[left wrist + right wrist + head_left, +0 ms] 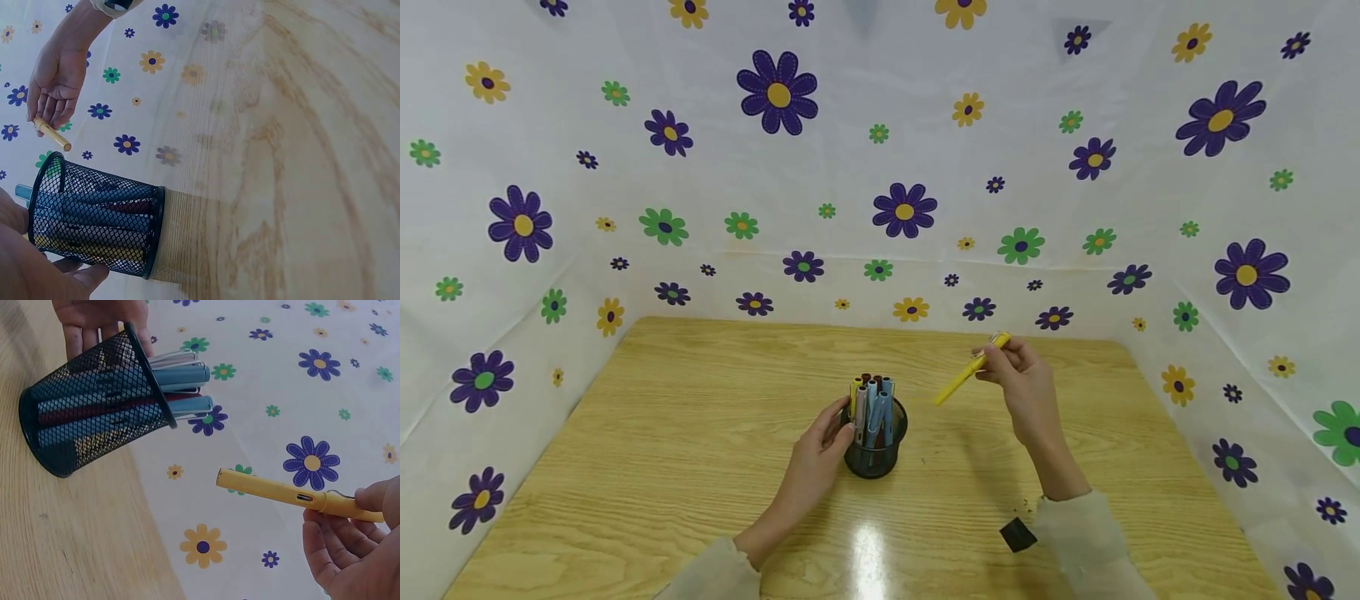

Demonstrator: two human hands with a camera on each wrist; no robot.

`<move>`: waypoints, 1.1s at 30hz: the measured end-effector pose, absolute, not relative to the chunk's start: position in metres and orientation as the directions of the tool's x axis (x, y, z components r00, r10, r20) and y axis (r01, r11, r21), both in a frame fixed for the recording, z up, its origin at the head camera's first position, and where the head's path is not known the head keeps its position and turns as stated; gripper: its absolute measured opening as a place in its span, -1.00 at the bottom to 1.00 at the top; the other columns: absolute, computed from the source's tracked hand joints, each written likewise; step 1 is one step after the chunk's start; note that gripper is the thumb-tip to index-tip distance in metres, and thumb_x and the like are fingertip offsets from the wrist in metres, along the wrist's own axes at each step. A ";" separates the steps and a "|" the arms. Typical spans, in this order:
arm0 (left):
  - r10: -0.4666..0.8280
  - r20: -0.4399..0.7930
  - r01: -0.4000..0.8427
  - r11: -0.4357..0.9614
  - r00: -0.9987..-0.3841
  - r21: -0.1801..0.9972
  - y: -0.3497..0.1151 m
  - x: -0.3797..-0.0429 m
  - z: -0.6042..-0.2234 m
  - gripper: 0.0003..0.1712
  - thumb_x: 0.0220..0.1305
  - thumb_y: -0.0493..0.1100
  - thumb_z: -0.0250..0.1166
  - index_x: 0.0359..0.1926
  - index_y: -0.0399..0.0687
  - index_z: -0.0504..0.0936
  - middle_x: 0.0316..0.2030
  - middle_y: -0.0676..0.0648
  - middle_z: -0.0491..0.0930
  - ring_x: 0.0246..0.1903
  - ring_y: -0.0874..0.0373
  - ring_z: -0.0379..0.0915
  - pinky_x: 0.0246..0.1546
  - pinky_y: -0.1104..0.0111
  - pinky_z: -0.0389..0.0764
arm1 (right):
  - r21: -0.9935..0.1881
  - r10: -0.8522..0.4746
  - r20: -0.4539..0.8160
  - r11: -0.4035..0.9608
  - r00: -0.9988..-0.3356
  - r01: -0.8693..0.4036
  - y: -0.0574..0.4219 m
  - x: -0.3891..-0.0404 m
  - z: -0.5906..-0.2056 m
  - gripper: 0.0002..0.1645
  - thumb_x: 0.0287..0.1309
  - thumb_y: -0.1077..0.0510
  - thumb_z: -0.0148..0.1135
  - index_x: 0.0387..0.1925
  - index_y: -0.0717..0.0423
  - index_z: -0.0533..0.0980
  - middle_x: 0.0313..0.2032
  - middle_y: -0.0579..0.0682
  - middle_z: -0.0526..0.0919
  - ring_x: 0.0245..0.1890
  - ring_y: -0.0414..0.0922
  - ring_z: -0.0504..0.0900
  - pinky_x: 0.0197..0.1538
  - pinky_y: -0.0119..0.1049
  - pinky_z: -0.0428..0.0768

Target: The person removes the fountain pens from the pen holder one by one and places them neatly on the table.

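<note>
A black mesh pen holder stands upright on the table, filled with several capped pens in blue, grey, yellow and dark red. My left hand holds the holder at its left side, the thumb towards the front and the fingers around the back. To the right, my right hand pinches a yellow pen near its clip end, between thumb and fingers. That pen is in the air, tilted, its free end pointing down towards the holder and apart from it. The right wrist view shows a small ink window on its barrel.
A small black square lies on the wooden table beside the right sleeve, with tiny dark specks near it. White flower-printed cloth encloses the table at the back and both sides.
</note>
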State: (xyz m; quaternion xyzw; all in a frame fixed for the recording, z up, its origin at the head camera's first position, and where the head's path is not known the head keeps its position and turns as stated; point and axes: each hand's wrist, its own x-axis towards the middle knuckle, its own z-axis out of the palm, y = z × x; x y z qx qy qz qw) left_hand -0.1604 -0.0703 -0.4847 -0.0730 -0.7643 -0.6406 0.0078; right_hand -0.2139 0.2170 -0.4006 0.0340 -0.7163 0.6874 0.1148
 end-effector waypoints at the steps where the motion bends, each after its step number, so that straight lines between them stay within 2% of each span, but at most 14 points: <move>1: 0.101 0.105 0.121 0.166 -0.989 0.979 -0.070 -0.160 -0.484 -0.42 0.60 -0.14 0.16 0.52 -0.18 0.33 0.37 -0.36 0.43 0.36 -0.18 0.38 0.32 -0.02 0.45 | -0.977 0.111 0.211 0.054 -0.971 -0.206 0.218 -0.214 -0.401 -0.59 0.52 0.08 0.20 0.11 0.38 0.46 -0.05 0.18 0.73 -0.19 -0.15 0.72 -0.03 -0.26 0.73; 14: 0.099 0.109 0.123 0.148 -0.989 0.981 -0.070 -0.161 -0.486 -0.41 0.59 -0.14 0.18 0.52 -0.18 0.32 0.37 -0.36 0.42 0.37 -0.19 0.38 0.32 -0.02 0.45 | -0.980 0.098 0.182 0.094 -0.978 -0.173 0.229 -0.208 -0.405 -0.58 0.53 0.09 0.17 0.10 0.42 0.45 -0.10 0.08 0.75 -0.20 -0.16 0.73 -0.03 -0.22 0.74; 21: 0.099 0.099 0.114 0.163 -0.990 0.980 -0.070 -0.162 -0.489 -0.42 0.60 -0.12 0.17 0.52 -0.14 0.33 0.37 -0.35 0.43 0.37 -0.18 0.37 0.32 -0.01 0.45 | -0.982 0.073 0.159 0.113 -0.985 -0.150 0.230 -0.208 -0.412 -0.61 0.55 0.12 0.15 0.07 0.44 0.47 -0.05 0.25 0.70 -0.21 -0.15 0.73 -0.06 -0.25 0.74; 26: 0.097 0.112 0.128 0.183 -0.989 0.975 -0.070 -0.162 -0.489 -0.42 0.60 -0.12 0.16 0.52 -0.17 0.34 0.35 -0.37 0.44 0.36 -0.20 0.38 0.30 -0.01 0.46 | -0.986 0.050 0.110 0.132 -0.993 -0.103 0.228 -0.209 -0.421 -0.59 0.54 0.13 0.16 0.08 0.47 0.46 -0.07 0.27 0.67 -0.22 -0.15 0.72 -0.04 -0.24 0.74; 33: 0.089 0.097 0.112 0.185 -0.991 0.976 -0.070 -0.161 -0.488 -0.42 0.60 -0.11 0.17 0.53 -0.12 0.34 0.36 -0.35 0.44 0.36 -0.17 0.38 0.30 -0.02 0.47 | -0.986 0.034 0.044 0.162 -0.998 -0.038 0.224 -0.208 -0.433 -0.62 0.54 0.15 0.16 0.12 0.42 0.49 -0.08 0.33 0.65 -0.25 -0.14 0.71 -0.03 -0.18 0.74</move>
